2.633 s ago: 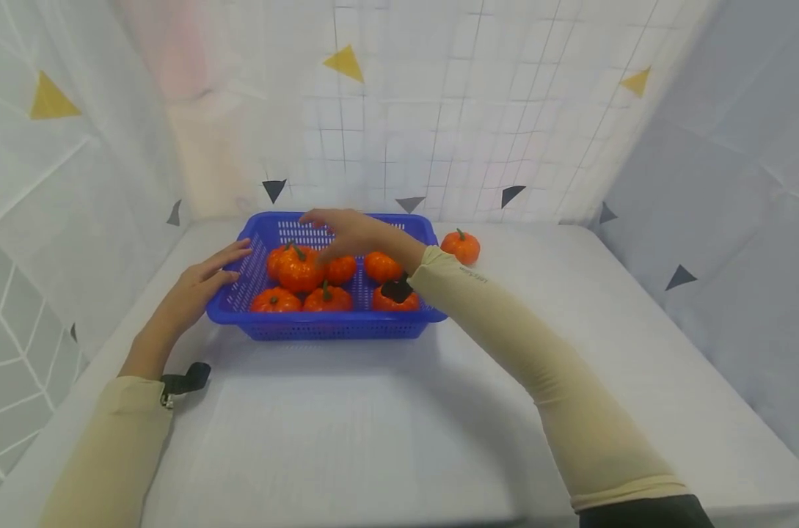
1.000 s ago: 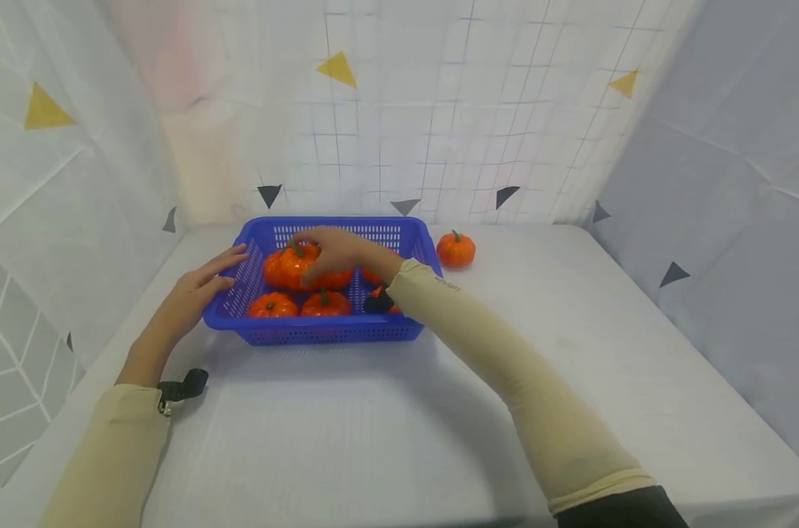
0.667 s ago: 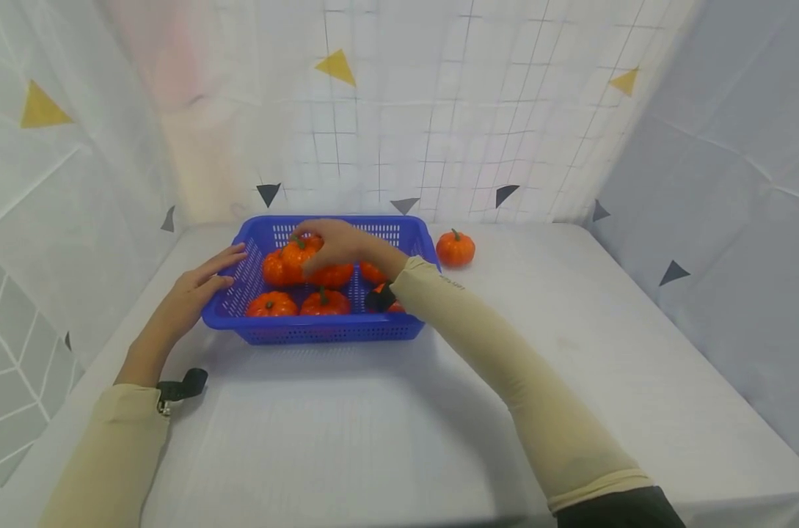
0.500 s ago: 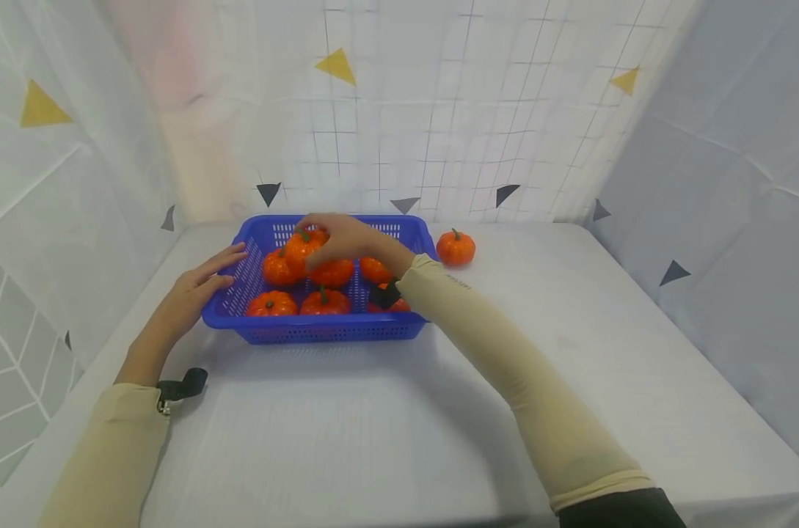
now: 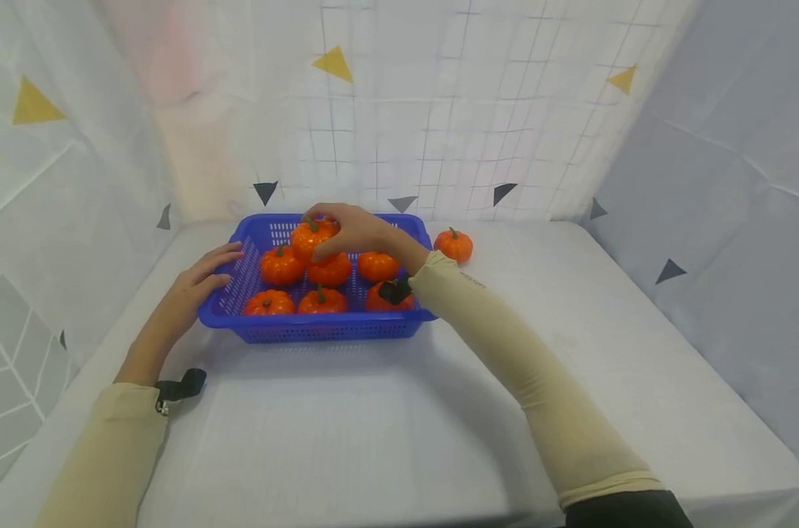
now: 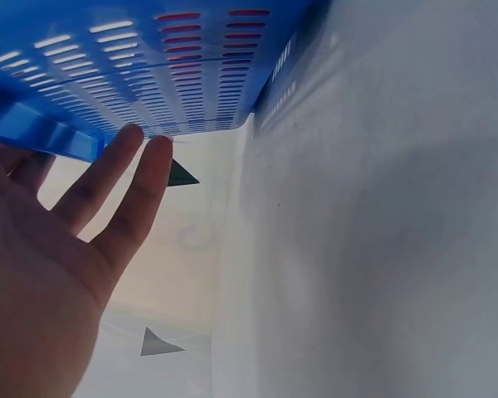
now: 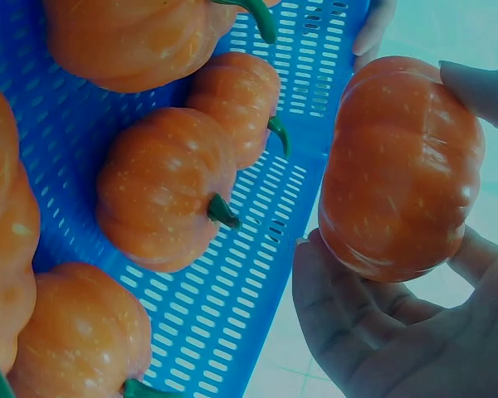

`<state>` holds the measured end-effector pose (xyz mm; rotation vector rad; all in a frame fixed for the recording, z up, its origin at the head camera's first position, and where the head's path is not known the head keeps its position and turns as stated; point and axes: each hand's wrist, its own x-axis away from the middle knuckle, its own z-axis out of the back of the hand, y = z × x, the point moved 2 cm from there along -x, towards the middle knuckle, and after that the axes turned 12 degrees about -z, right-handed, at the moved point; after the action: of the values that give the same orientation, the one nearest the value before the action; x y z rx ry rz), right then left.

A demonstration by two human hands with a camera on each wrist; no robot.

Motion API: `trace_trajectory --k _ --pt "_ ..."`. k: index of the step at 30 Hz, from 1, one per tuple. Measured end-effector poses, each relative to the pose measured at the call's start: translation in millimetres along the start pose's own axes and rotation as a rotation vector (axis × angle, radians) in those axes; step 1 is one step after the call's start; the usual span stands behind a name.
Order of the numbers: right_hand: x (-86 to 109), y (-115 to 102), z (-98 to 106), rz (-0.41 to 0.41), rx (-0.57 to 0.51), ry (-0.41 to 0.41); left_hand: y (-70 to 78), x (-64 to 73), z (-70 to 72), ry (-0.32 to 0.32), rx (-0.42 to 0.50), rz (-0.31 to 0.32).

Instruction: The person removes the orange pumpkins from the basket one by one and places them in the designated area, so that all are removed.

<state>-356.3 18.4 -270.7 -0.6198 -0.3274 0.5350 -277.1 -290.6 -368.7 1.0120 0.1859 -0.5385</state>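
Note:
A blue plastic basket (image 5: 333,333) holds several small orange pumpkins with green stems. My right hand (image 5: 358,227) grips one pumpkin (image 5: 312,240) between thumb and fingers, raised above the others. In the right wrist view that pumpkin (image 7: 402,170) is lifted clear of the pumpkins (image 7: 168,186) lying in the basket. My left hand (image 5: 183,295) is at the basket's left rim with fingers extended. In the left wrist view its fingertips (image 6: 158,153) are at the basket's slotted side wall (image 6: 149,66); whether they press on it I cannot tell.
One more pumpkin (image 5: 453,246) sits on the white table (image 5: 346,425), just right of the basket. A white gridded sheet (image 5: 465,117) hangs behind the table, with grey sheeting (image 5: 716,183) at the right.
My right hand has closed round a pumpkin at the basket's left and raised it, shifting slightly right. Pumpkins beneath it show more fully. My left hand stays at the rim.

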Motion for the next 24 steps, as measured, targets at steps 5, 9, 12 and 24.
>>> trace_trajectory --k 5,9,12,24 --pt "9.0 5.9 5.7 0.027 -0.012 0.029 -0.7 1.1 -1.7 0.025 0.006 -0.008" --pt "19.4 8.7 11.7 0.056 -0.03 0.057 0.9 1.1 -1.4 0.048 0.006 -0.046" --pt "27.7 9.4 16.3 0.065 -0.048 0.078 1.5 0.5 -1.2 0.054 0.008 -0.062" --pt "52.6 15.3 28.9 0.097 -0.108 0.096 2.8 3.0 0.5 0.038 -0.033 -0.006"
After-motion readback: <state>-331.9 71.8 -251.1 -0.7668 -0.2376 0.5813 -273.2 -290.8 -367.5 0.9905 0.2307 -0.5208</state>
